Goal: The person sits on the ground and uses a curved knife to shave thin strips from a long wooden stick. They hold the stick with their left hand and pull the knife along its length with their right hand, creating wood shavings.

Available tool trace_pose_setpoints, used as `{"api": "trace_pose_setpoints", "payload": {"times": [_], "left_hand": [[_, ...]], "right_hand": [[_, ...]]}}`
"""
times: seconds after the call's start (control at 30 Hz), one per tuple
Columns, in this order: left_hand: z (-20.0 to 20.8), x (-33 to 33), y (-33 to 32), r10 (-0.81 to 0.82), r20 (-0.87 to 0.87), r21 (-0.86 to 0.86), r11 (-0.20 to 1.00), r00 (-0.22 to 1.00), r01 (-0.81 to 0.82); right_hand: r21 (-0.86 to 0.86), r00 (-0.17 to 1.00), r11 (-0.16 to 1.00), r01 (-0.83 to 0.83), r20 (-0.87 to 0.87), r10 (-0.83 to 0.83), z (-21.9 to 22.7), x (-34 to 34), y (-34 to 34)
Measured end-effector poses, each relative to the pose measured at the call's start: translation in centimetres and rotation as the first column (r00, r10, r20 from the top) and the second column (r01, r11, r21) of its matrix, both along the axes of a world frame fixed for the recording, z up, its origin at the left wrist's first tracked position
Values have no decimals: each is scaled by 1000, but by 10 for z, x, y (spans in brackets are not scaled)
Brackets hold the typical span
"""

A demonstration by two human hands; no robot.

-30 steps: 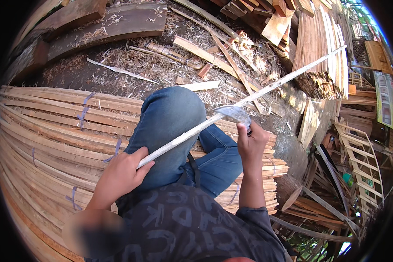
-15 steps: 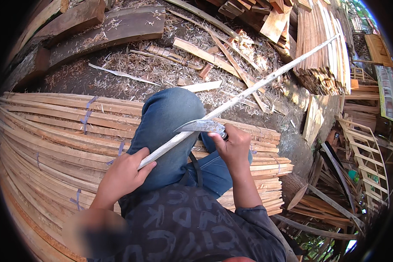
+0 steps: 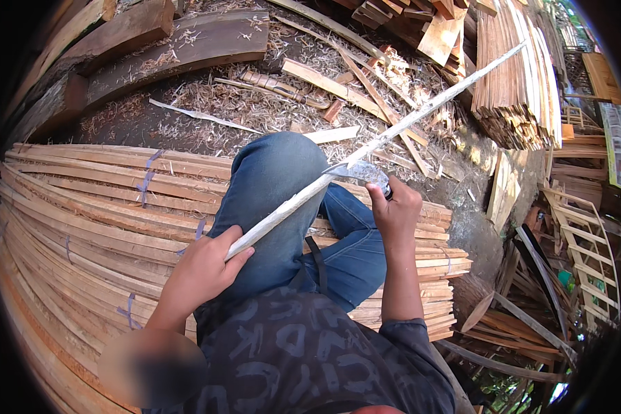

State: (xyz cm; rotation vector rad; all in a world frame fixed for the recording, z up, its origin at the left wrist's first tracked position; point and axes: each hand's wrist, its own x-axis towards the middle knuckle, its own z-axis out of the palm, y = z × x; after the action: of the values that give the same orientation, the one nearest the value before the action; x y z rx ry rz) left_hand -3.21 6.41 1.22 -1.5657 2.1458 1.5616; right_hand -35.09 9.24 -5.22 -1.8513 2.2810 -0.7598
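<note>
A long pale wooden stick [image 3: 283,215] slants across my raised knee, its far end reaching up to the right. My left hand [image 3: 201,274] is closed round its near end, beside my thigh. In my closed right hand [image 3: 399,215] is a curved-blade knife [image 3: 361,172], its handle mostly hidden by the fingers. The blade lies against the stick just past my knee, its tip at the wood. Where the edge meets the stick, a small sliver stands up from the surface.
Bundles of long wooden strips [image 3: 103,228] tied with purple bands lie under and beside me. Shavings and offcuts [image 3: 338,88] litter the ground ahead. Thick curved beams [image 3: 207,41] rest at the far left, a plank stack [image 3: 510,83] at the far right, and a ladder-like frame [image 3: 586,248] on the right.
My right hand has moved forward and to the right, drawing the knife along the stick away from my left hand. The left hand keeps its hold; the view has shifted slightly.
</note>
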Motion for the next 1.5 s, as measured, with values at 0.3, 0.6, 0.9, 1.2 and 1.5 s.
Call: {"api": "trace_pose_setpoints", "payload": {"times": [0.3, 0.6, 0.9, 1.2, 1.5], "left_hand": [[-8, -1, 2, 41, -44, -4, 999, 998, -41], [-5, -4, 1, 74, -61, 13, 997, 995, -73], [-3, -8, 1, 60, -71, 40, 998, 996, -57], [-7, -7, 0, 52, -82, 41, 998, 995, -49], [-7, -11, -3, 63, -104, 46, 997, 993, -59]], "right_hand": [[4, 979, 997, -74, 193, 72, 0, 44, 12], [-17, 992, 1000, -5, 129, 7, 7, 29, -15], [-66, 987, 996, -61, 145, 70, -9, 22, -15], [-140, 945, 989, 48, 327, 1, -16, 38, -16], [-185, 942, 983, -9, 329, 71, -29, 39, -3]]}}
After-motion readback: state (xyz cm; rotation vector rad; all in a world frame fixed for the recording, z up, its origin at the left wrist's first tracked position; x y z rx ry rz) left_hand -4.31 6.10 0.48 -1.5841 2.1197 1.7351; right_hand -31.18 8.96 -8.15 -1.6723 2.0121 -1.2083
